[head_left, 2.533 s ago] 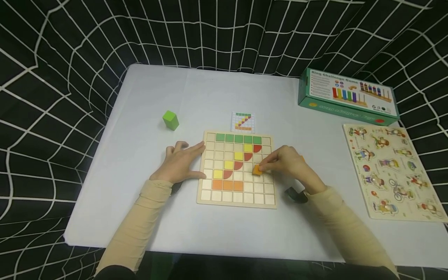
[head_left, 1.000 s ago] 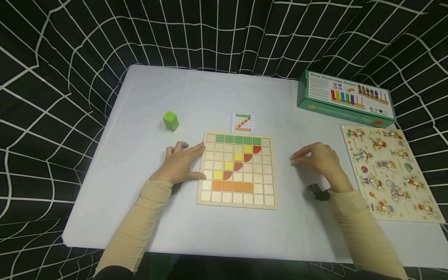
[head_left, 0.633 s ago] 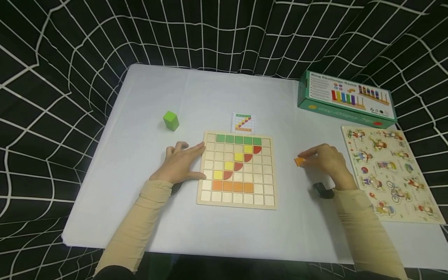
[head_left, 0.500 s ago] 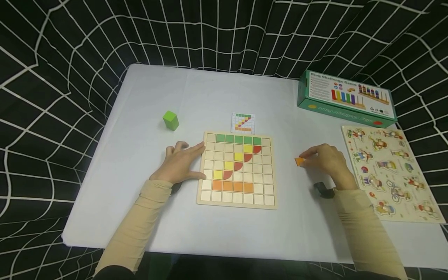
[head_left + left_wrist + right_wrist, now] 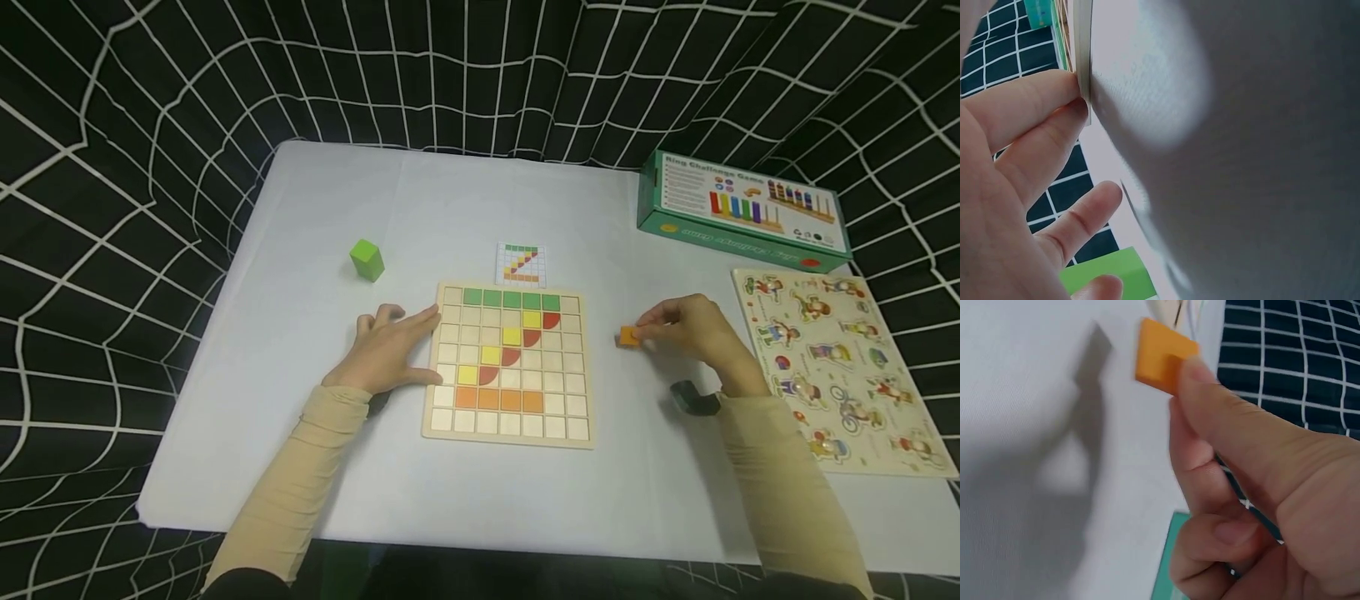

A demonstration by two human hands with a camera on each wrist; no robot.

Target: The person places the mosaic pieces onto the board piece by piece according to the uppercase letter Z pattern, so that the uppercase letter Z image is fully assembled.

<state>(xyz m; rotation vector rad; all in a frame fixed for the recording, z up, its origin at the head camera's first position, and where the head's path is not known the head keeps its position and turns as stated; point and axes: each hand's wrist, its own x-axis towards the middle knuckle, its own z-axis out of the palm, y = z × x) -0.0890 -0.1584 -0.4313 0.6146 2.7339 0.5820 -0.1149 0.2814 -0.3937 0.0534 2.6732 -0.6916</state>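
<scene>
Between thumb and forefinger, my right hand (image 5: 693, 335) pinches an orange square tile (image 5: 1161, 355), held just off the table to the right of the board. The wooden grid board (image 5: 510, 429) lies mid-table. Its inlaid tiles make a green row on top, a diagonal of yellow squares with red quarter-circles, and several orange squares along a lower row. Fingers spread, my left hand (image 5: 382, 354) rests at the board's left edge; fingertips touch the board's side (image 5: 1083, 56) in the left wrist view. A small pattern card (image 5: 521, 263) with a similar design lies just beyond the board.
A green block (image 5: 367, 260) stands on the white table (image 5: 420, 200) at the back left. A green game box (image 5: 746, 208) sits at the back right, with a wooden picture puzzle (image 5: 843, 371) in front of it. Dark netted cloth (image 5: 450, 75) surrounds the table.
My right hand set an orange tile into the lower row, went right and picked up another orange tile. That tile has now shifted slightly left toward the board. The left hand stayed put.
</scene>
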